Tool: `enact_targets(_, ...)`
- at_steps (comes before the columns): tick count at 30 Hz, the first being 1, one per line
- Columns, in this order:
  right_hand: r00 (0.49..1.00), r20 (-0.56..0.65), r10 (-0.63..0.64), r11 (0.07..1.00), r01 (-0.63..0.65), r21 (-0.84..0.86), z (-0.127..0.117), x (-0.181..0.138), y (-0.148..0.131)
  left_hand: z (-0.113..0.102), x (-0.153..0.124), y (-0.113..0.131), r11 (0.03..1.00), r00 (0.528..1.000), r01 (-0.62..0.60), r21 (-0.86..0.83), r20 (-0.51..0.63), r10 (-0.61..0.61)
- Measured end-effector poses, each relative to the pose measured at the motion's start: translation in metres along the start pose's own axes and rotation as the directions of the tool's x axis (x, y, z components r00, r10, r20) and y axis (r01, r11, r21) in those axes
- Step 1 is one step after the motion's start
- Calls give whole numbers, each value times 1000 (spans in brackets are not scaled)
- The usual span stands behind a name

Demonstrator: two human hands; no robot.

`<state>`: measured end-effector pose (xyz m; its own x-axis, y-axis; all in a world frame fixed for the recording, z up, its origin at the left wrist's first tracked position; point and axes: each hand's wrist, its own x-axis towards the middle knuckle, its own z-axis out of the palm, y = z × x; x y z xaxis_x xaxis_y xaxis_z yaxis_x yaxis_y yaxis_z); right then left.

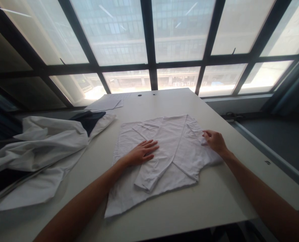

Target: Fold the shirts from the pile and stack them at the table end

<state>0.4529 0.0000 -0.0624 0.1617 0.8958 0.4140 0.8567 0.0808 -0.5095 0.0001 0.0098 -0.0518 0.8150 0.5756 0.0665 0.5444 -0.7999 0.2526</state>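
A white shirt [164,158] lies partly folded on the white table [214,201], its sleeves laid across the body. My left hand [142,152] rests flat on the middle of the shirt, fingers stretched out and pointing right. My right hand [215,141] sits at the shirt's right edge, fingers curled and pinching the fabric there.
A heap of white garments [43,148] with a dark blue piece [89,121] lies at the table's left. Sheets of paper [105,103] sit at the far left corner. Large windows [149,43] stand behind the table. The table's right edge drops to a grey floor [272,134].
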Motion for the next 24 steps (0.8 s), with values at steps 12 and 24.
enact_targets(12, 984, 28, -176, 979, 172, 110, 8, -2, 3, -7, -6, -4, 991, 997, 77, -107, -11, -79)
enact_targets(24, 915, 377, -142, 889, 285, -359, 32, -22, -8, 10, -42, 3, 804, 830, 557, 207, -100, -549)
